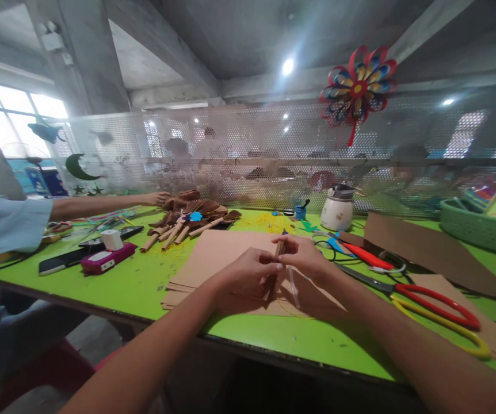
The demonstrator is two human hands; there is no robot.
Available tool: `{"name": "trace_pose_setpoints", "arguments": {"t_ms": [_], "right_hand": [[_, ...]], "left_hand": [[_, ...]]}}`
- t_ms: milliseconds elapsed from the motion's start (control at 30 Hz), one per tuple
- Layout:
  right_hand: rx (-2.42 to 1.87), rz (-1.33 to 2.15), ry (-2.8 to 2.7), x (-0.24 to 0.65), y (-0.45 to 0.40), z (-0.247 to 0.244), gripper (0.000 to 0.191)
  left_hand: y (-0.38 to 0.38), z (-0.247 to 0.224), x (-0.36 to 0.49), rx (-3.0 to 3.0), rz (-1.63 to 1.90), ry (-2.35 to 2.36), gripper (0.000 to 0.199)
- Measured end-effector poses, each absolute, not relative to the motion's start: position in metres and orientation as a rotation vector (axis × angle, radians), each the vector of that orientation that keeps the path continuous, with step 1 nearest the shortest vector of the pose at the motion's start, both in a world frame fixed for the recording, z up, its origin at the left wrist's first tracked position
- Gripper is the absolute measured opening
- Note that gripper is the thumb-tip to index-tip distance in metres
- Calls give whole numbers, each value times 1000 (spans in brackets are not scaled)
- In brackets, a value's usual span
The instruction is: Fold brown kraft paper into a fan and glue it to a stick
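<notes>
Near scissors, left hand and right hand clamp brown paper above stacked sheets.

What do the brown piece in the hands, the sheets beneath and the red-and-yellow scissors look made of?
Brown piece: probably matte paper or card, given its dull surface.
Sheets: likely tan paper or card, matte, stacked in thin layers.
Scissors: blades look like dark, dull metal; smooth, bright handles, perhaps plastic.
</notes>
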State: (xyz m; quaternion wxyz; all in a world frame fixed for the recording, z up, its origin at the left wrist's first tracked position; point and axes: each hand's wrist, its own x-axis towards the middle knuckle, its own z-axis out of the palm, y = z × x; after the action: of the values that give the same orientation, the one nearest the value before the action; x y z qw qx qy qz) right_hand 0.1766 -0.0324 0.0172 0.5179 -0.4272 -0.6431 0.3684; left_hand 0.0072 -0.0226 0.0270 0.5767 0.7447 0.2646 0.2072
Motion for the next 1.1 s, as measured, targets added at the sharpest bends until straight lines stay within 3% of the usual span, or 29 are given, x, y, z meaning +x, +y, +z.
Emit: {"name": "trace_pose_setpoints", "arguments": {"t_ms": [667,833,1100], "right_hand": [[-1185,698,-1434,163,-48,31,37],[-1102,812,-1391,165,-47,28,41],[-979,1014,-1362,176,-44,29,44]], "left_hand": [[-17,20,11,2147,691,726,33],[-21,24,13,1989,653,673,17],[-24,24,10,1429,535,428,22]]}}
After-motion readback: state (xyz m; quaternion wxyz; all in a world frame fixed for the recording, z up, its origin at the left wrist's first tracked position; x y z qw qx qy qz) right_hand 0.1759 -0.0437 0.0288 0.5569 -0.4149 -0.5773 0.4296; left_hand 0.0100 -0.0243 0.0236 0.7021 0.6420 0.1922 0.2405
